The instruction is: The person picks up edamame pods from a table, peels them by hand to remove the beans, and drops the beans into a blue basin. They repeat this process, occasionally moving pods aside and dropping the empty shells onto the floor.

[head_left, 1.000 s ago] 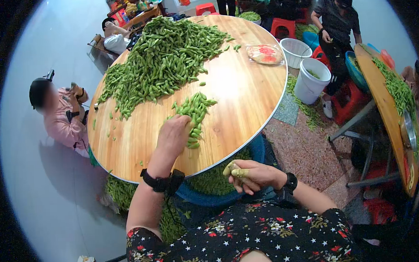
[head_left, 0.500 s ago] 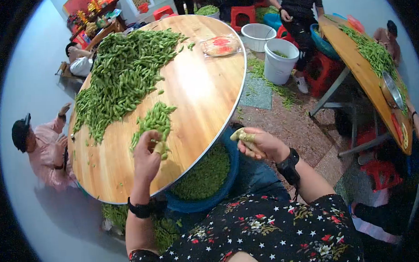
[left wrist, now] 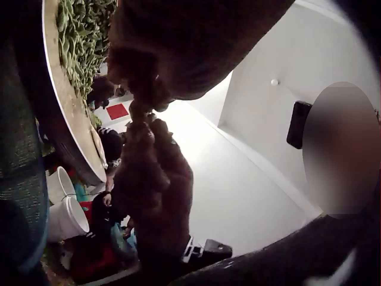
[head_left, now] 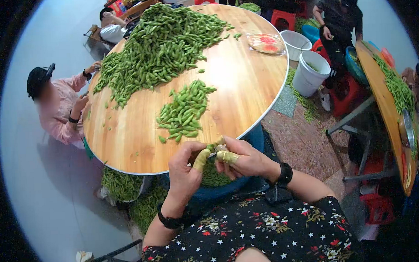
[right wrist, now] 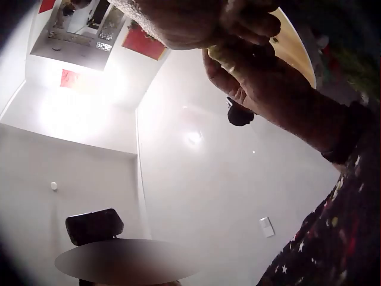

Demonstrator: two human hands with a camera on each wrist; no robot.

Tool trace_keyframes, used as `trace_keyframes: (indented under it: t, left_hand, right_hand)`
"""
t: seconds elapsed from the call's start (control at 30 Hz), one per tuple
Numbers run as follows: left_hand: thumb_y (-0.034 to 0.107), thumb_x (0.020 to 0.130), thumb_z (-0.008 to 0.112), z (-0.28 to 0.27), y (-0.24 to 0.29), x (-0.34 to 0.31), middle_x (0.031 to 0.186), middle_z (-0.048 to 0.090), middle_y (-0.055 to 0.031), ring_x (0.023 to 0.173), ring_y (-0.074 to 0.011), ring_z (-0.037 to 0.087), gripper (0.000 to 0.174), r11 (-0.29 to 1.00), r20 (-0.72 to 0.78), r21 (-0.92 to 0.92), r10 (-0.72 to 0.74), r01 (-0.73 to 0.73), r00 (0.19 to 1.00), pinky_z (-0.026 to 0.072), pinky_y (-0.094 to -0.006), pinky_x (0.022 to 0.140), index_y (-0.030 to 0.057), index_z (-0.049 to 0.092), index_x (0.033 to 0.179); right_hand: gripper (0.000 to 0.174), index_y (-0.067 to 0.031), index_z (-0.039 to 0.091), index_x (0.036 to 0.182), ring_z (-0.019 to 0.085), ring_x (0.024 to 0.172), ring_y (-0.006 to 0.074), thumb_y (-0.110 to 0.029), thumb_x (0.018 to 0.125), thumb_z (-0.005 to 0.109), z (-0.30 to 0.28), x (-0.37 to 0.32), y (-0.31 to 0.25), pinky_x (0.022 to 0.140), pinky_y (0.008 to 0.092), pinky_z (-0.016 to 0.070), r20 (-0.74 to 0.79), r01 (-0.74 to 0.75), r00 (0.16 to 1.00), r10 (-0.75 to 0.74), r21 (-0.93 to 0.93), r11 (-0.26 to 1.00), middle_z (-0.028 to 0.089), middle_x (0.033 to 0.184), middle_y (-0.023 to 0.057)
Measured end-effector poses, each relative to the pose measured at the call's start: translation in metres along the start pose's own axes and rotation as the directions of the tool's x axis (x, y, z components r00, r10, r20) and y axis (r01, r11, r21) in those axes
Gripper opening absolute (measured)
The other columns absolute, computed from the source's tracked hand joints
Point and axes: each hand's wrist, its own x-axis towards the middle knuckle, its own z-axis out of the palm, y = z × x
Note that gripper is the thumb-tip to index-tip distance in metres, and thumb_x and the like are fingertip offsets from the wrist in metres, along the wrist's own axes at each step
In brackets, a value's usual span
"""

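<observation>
Both hands meet at the near edge of a round wooden table (head_left: pixel 236 100). My left hand (head_left: pixel 185 168) pinches a green soybean pod (head_left: pixel 211 147) between thumb and fingers, its thumb in a yellowish cover. From the other side my right hand (head_left: pixel 249 158) grips the pod's other end, its thumb covered likewise. Both hands look dark in the wrist views, fingertips together. Beyond them on the table lies a small heap of pods (head_left: pixel 183 111), and behind that a large pile of pods (head_left: pixel 160 49). A blue tub (head_left: pixel 207 193) with green contents sits below the hands.
A bagged flat item (head_left: pixel 265 43) lies at the table's right edge. White buckets (head_left: pixel 311 74) and red stools (head_left: pixel 283 18) stand on the right. A person in pink (head_left: pixel 63 106) sits at the left; another table (head_left: pixel 379 92) bears more pods.
My left hand has come back from the small heap towards my body, now with a pod. My right hand has moved left to meet it. The head view swung right, then back.
</observation>
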Motion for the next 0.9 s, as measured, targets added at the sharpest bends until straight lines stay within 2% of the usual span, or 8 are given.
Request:
trace_keyframes:
  t: [0.1,0.23,0.3,0.33,0.4,0.73,0.83,0.9]
  left_hand:
    - [0.002,0.087,0.059,-0.013,-0.005,-0.006,0.086,0.063,-0.0075,0.077,-0.0122,0.062,0.012,0.995,0.022,0.098,0.031,-0.032,0.999,0.0498,-0.0263,0.070,-0.0017,0.059,0.098]
    - [0.000,0.088,0.057,-0.018,-0.006,-0.009,0.086,0.064,-0.0106,0.080,-0.0172,0.064,0.013,1.000,0.014,-0.010,-0.016,0.016,1.000,0.0505,-0.0286,0.072,-0.0024,0.059,0.101]
    - [-0.002,0.087,0.055,-0.019,-0.008,-0.009,0.092,0.065,-0.0141,0.085,-0.0213,0.065,0.019,0.894,0.044,0.355,0.277,-0.274,0.960,0.0507,-0.0303,0.076,-0.0026,0.058,0.106]
    - [-0.002,0.087,0.055,-0.020,-0.007,-0.010,0.092,0.065,-0.0141,0.085,-0.0213,0.065,0.019,0.895,0.041,0.352,0.276,-0.272,0.960,0.0507,-0.0303,0.076,-0.0026,0.058,0.106]
    - [-0.003,0.086,0.055,-0.019,-0.005,-0.014,0.100,0.066,-0.0169,0.093,-0.0241,0.065,0.025,0.990,-0.004,0.125,0.066,-0.065,0.998,0.0505,-0.0315,0.081,-0.0027,0.058,0.111]
    - [-0.004,0.088,0.052,-0.018,-0.024,-0.016,0.105,0.066,-0.0157,0.095,-0.0182,0.064,0.031,0.991,-0.053,0.087,0.106,-0.101,0.993,0.0493,-0.0287,0.084,-0.0021,0.058,0.119]
    - [-0.003,0.088,0.054,-0.020,-0.020,-0.015,0.102,0.067,-0.0162,0.092,-0.0200,0.065,0.031,0.954,-0.020,0.224,0.206,-0.197,0.978,0.0500,-0.0287,0.082,-0.0018,0.058,0.119]
    - [-0.006,0.081,0.059,-0.018,-0.019,-0.015,0.089,0.066,-0.0185,0.075,-0.0309,0.066,0.037,0.780,0.013,0.389,0.528,-0.491,0.849,0.0516,-0.0323,0.068,0.0005,0.060,0.118]
  right_hand:
    - [0.019,-0.0046,0.047,0.104,0.056,0.054,0.0112,-0.022,0.097,0.044,0.007,0.005,-0.003,0.046,0.0243,0.0443,0.011,-0.076,0.997,0.076,-0.023,0.997,0.058,0.076,0.0036]
    - [0.019,-0.0048,0.048,0.101,0.056,0.054,0.0109,-0.022,0.097,0.044,0.013,0.011,-0.005,0.046,0.0240,0.0440,0.021,-0.053,0.998,0.054,-0.044,0.998,0.058,0.076,0.0035]
    - [0.018,-0.0049,0.047,0.101,0.056,0.054,0.0108,-0.022,0.097,0.044,0.016,0.012,-0.004,0.046,0.0239,0.0437,0.020,-0.058,0.998,0.059,-0.053,0.997,0.057,0.076,0.0034]
    - [0.019,-0.0051,0.047,0.102,0.055,0.053,0.0109,-0.023,0.097,0.044,0.017,0.013,-0.003,0.045,0.0237,0.0431,0.013,-0.045,0.999,0.046,-0.046,0.998,0.057,0.076,0.0034]
    - [0.019,-0.0052,0.047,0.103,0.055,0.053,0.0109,-0.023,0.097,0.044,0.019,0.014,-0.004,0.044,0.0235,0.0425,0.006,-0.037,0.999,0.037,-0.042,0.998,0.057,0.076,0.0034]
    - [0.019,-0.0060,0.042,0.108,0.051,0.052,0.0096,-0.021,0.097,0.043,0.028,0.020,-0.005,0.043,0.0238,0.0397,-0.011,-0.110,0.994,0.111,0.049,0.993,0.056,0.075,0.0035]
    - [0.017,-0.0059,0.043,0.107,0.049,0.052,0.0090,-0.020,0.097,0.043,0.029,0.019,-0.003,0.043,0.0237,0.0395,-0.008,-0.062,0.998,0.062,0.017,0.998,0.055,0.073,0.0027]
    - [0.016,-0.0058,0.043,0.106,0.048,0.051,0.0087,-0.019,0.097,0.044,0.030,0.017,-0.003,0.043,0.0237,0.0394,-0.011,-0.023,1.000,0.023,-0.011,1.000,0.054,0.071,0.0021]
